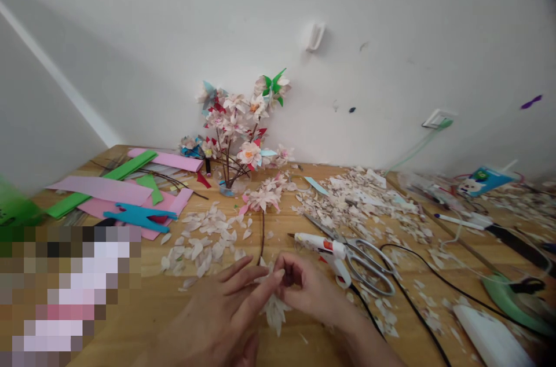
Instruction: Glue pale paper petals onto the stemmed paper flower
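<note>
A pale flower made of dried petals is between my hands, low at the front of the wooden table. My left hand reaches over it with long fingers, seeming to grip it; its index fingertip meets my right fingertips. My right hand is closed in a pinch beside the flower, and what it pinches is hidden. Just beyond my fingers lies a finished-looking petal flower on a brown stem. Loose petals are spread to the left of it. A white glue gun and large scissors lie to the right.
Several petal flowers on twigs stand in a clear holder by the wall. Pink and green paper strips lie at left with blue paper. Petals heap at back right. Black cables cross the right side.
</note>
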The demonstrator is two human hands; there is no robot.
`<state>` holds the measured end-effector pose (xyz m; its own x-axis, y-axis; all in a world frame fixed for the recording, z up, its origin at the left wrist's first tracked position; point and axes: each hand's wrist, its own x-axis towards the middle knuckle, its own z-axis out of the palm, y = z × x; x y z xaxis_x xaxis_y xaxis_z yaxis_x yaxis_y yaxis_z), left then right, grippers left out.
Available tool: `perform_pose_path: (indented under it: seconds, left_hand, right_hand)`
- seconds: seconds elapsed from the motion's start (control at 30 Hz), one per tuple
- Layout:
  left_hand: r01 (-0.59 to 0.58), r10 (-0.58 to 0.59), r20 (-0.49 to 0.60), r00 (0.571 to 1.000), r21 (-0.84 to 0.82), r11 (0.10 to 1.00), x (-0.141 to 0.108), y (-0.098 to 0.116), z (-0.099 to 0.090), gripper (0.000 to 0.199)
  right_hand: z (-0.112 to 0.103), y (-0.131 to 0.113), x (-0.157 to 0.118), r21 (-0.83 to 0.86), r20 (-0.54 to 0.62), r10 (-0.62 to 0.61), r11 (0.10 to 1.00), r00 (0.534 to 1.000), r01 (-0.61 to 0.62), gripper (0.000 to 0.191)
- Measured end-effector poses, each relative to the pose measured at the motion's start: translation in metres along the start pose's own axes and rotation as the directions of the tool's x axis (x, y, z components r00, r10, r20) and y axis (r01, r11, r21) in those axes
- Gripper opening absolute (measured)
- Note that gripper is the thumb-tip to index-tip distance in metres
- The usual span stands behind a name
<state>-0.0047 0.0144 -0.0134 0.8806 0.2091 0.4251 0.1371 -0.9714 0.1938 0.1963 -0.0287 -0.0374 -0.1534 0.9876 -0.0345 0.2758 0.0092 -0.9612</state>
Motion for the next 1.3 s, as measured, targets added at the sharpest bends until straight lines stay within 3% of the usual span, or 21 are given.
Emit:
perform_pose_path:
  seconds: [0.2, 0.43, 0.6, 0.83, 1.3]
  left_hand:
    - [0.046, -0.043, -0.047, 0.998, 0.065, 0.997, -0.007, -0.002, 0.014, 0.074]
    - [0.098, -0.077, -0.174, 0.982, 0.120, 0.988, -0.008, -0.006, 0.019, 0.066]
    - [0.084, -0.058, -0.164, 0.985, 0.153, 0.985, -0.007, -0.005, 0.021, 0.068]
    - [0.182, -0.174, -0.147, 0.974, 0.045, 0.982, -0.012, -0.004, 0.029, 0.071]
    - [-0.004, 0.067, -0.180, 0.981, 0.329, 0.944, -0.001, -0.002, 0.018, 0.058]
  right_hand:
    - [0.003, -0.006, -0.001, -0.016, -0.071, -0.025, 1.000, 0.997, 0.024, 0.012]
    - [0.004, -0.012, -0.001, 0.021, -0.114, -0.020, 1.000, 0.993, 0.022, 0.009]
    - [0.004, -0.008, -0.002, 0.044, -0.136, -0.024, 0.999, 0.990, 0.030, 0.010]
    - [0.004, -0.010, 0.000, 0.069, -0.183, -0.007, 0.997, 0.983, 0.020, 0.007]
    - [0.006, -0.006, 0.004, 0.311, -0.186, 0.113, 0.949, 0.976, -0.051, 0.014]
